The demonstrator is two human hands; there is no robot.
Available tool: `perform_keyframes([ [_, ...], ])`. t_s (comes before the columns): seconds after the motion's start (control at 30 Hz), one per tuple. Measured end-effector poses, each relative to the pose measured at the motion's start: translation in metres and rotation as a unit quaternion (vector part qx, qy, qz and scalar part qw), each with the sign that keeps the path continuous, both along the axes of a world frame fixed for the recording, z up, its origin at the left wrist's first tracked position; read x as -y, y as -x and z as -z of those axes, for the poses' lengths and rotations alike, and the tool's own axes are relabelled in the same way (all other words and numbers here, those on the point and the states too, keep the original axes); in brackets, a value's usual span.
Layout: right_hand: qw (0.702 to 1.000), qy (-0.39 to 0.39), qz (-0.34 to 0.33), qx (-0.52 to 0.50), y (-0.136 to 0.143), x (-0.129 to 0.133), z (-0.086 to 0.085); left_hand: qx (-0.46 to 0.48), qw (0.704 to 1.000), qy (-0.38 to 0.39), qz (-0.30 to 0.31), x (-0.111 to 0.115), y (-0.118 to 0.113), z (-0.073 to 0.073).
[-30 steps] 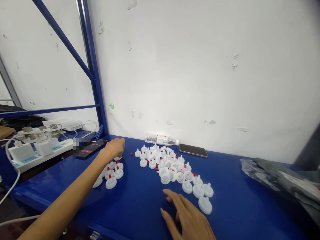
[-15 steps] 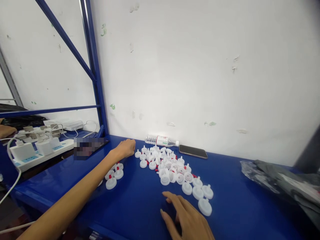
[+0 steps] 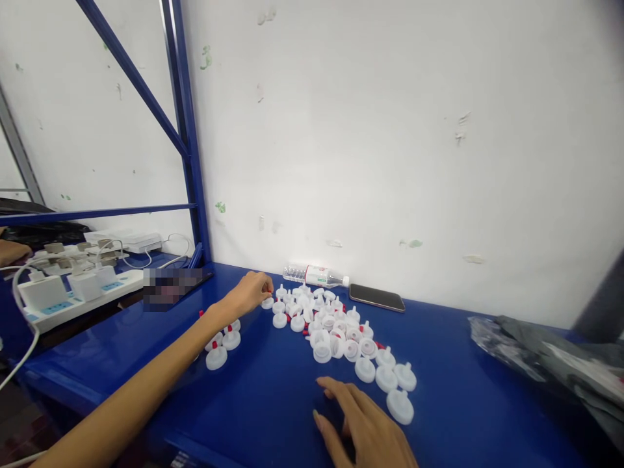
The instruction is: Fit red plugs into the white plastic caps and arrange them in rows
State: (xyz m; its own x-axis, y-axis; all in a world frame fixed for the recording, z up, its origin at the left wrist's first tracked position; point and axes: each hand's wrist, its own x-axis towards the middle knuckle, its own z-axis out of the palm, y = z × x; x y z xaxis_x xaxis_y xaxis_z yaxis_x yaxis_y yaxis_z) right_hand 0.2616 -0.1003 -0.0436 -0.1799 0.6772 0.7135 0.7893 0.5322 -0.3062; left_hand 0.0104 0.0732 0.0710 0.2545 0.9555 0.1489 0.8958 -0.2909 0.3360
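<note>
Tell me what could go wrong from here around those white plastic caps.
The left hand is at a round white plastic cap beside the crowded heap of similar caps, so it may nudge neighbours. The left forearm crosses near red-tipped white plastic caps and could knock some. The clear plastic bottle lies sideways behind the heap; a bump might roll it.

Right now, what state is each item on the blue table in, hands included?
White round plastic caps: piled, some spout-up, some overturned.
Red-tipped white caps: grouped, red tips uppermost.
Clear plastic bottle: lying down, capped.
Black flat phone: flat, screen dark.
Left hand: fingers together at a cap; grip unclear.
Right hand: fingers spread, empty.
</note>
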Motion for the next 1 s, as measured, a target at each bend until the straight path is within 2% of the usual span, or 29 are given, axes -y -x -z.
perform_keyframes([
  [0.1, 1.0, 0.002, -0.001, -0.023, 0.001, 0.0, -0.001, 0.047, 0.998, -0.03, -0.009, 0.016, -0.002, -0.009],
  [0.23, 0.996, 0.019, -0.007, -0.087, 0.004, 0.003, -0.003, 0.154, 0.987, -0.019, 0.033, 0.07, -0.025, -0.016],
  [0.33, 0.994, 0.019, 0.004, -0.109, 0.004, 0.005, -0.005, 0.222, 0.969, 0.044, 0.097, 0.119, -0.056, -0.003],
  [0.4, 0.995, 0.013, -0.001, -0.096, 0.003, 0.006, -0.008, 0.327, 0.927, 0.12, 0.137, 0.144, -0.073, 0.01],
  [0.43, 0.996, 0.011, -0.007, -0.086, 0.003, 0.006, -0.009, 0.361, 0.912, 0.127, 0.147, 0.151, -0.079, 0.015],
  [0.5, 0.997, 0.007, -0.018, -0.077, 0.001, 0.007, -0.011, 0.421, 0.88, 0.158, 0.152, 0.159, -0.085, 0.021],
  [0.6, 0.997, 0.014, -0.022, -0.078, -0.001, 0.008, -0.012, 0.495, 0.833, 0.204, 0.141, 0.158, -0.083, 0.022],
  [0.67, 0.997, 0.019, -0.014, -0.08, -0.001, 0.008, -0.01, 0.516, 0.816, 0.217, 0.144, 0.156, -0.082, 0.023],
  [0.77, 0.996, 0.02, 0.009, -0.082, -0.001, 0.008, -0.006, 0.529, 0.809, 0.209, 0.147, 0.158, -0.087, 0.027],
  [0.87, 0.996, 0.04, 0.023, -0.079, 0.0, 0.008, -0.006, 0.543, 0.809, 0.195, 0.115, 0.162, -0.094, 0.032],
  [1.0, 0.995, 0.063, 0.024, -0.072, 0.0, 0.01, -0.01, 0.521, 0.831, 0.164, 0.104, 0.163, -0.096, 0.035],
])
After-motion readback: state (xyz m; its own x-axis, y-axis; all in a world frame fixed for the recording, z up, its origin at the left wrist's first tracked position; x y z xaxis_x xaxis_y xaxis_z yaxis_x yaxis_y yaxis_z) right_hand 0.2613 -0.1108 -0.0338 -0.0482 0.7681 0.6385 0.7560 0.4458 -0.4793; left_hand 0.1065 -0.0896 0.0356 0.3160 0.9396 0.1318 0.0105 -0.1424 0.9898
